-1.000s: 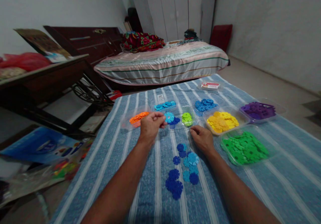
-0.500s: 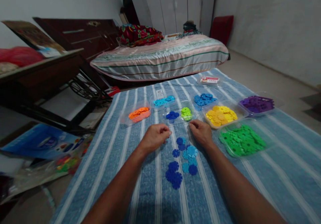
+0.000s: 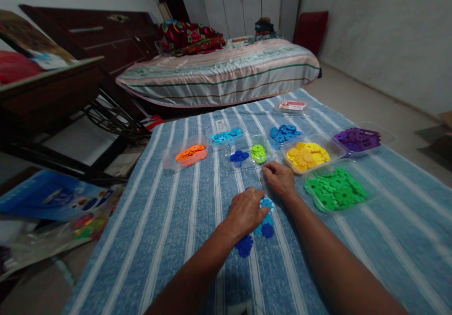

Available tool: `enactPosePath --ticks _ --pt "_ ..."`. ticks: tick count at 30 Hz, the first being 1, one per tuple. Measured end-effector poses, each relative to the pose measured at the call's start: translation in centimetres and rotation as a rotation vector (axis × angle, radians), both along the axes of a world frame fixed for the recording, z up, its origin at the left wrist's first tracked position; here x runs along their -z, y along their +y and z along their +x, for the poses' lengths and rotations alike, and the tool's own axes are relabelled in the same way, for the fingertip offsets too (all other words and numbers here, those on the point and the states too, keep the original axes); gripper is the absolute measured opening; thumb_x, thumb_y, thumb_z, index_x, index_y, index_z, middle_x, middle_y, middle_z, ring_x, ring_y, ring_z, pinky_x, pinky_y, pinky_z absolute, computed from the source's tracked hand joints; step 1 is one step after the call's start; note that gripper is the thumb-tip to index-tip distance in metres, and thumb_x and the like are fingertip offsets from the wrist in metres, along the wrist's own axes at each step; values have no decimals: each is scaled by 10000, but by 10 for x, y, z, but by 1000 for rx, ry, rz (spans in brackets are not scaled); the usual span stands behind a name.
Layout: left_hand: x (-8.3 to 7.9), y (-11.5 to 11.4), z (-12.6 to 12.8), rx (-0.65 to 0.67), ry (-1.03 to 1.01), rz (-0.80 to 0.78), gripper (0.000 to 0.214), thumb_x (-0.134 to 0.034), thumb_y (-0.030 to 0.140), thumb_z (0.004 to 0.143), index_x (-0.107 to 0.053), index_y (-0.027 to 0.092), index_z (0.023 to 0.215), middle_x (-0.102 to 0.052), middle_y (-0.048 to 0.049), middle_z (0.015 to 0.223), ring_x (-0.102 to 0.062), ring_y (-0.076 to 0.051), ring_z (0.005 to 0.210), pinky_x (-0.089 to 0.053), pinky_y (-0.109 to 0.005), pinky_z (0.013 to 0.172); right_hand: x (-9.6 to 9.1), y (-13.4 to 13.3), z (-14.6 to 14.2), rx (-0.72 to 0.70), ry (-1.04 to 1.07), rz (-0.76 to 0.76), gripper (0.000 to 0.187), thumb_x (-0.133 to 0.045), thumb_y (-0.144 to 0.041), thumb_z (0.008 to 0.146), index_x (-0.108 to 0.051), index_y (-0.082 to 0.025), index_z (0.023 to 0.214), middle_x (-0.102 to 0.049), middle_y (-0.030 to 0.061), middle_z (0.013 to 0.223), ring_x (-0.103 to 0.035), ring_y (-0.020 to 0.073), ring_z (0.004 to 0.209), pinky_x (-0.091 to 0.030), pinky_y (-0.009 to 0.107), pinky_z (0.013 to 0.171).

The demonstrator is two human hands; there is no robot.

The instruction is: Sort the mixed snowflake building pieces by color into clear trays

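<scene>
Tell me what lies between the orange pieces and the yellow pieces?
In the head view, two small clear trays: one of dark blue pieces, then one of lime green pieces, nearer the yellow pieces.

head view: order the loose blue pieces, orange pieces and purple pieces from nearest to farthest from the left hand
1. Loose blue pieces: on the striped cloth, partly under the left hand.
2. Orange pieces: in their tray, ahead and to the left.
3. Purple pieces: in their tray, far right.
</scene>
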State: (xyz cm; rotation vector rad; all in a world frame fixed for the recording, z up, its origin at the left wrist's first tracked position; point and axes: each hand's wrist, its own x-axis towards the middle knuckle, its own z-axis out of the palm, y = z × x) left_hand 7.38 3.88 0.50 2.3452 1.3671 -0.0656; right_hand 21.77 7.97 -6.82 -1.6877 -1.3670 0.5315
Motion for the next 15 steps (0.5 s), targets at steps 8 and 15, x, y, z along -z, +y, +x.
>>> enactPosePath --ticks 8,15 --pt "3 1 2 -22 -35 -27 156 -616 288 797 -633 190 917 -627 -54 900 -608 -219 848 -431 -307 747 -4 -1 -1 1 13 -4 272 -485 -352 809 -729 -232 824 -712 3 756 -641 185 728 -462 273 707" --pt "12 1 0 -77 -123 -83 163 -679 267 722 -598 195 844 -631 -28 848 -593 -191 798 -406 -277 679 -1 -3 -3 -8 39 22 284 -480 -369 808 -729 -234 808 -727 10 781 -650 195 750 -479 287 736"
